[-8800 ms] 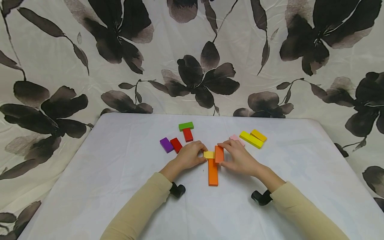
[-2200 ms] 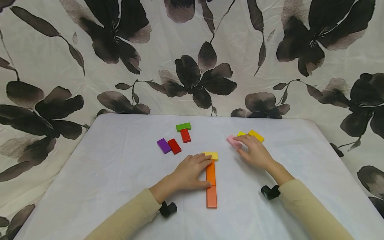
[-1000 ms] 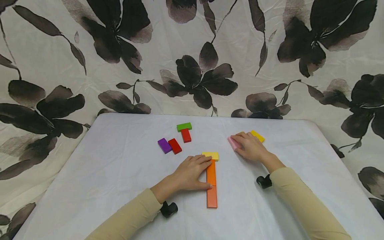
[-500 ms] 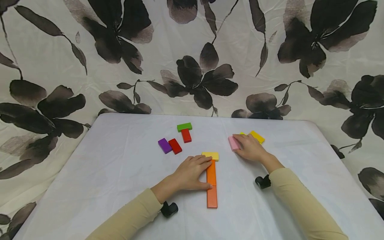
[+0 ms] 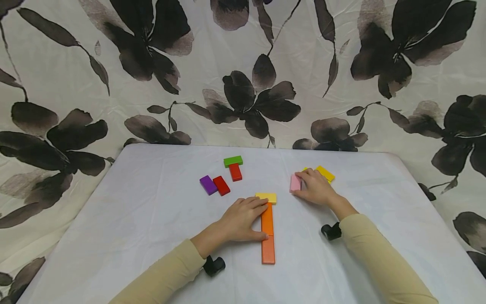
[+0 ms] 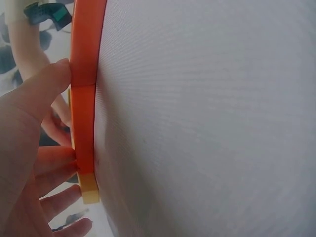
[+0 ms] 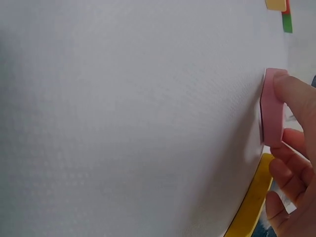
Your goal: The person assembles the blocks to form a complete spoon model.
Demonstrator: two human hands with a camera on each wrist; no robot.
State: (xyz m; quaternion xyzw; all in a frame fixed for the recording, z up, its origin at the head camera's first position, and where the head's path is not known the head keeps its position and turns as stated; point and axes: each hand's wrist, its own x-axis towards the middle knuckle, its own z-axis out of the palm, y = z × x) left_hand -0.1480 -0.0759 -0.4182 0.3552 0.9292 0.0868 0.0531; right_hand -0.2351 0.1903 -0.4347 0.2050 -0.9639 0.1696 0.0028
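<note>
My left hand rests with spread, fairly straight fingers on a line of wooden blocks. Its thumb touches the seam between the upper orange block and the lower, redder orange block; the fingertips lie near the upper end. A light yellow block lies crosswise at the far end, making a T. To the right, my right hand pinches a pink block between thumb and fingers. In the right wrist view the thumb presses one end of the pink block, close to the white cloth.
Behind the right hand lie a yellow block and a longer yellow block, mostly hidden. Left of centre are a purple block, a red block, another red block and a green block. White cloth covers the table.
The redder orange block went from the right hand to the line's near end. The right hand then moved to the pink block, gripped it and turned it straighter. The left hand lately stays still.
</note>
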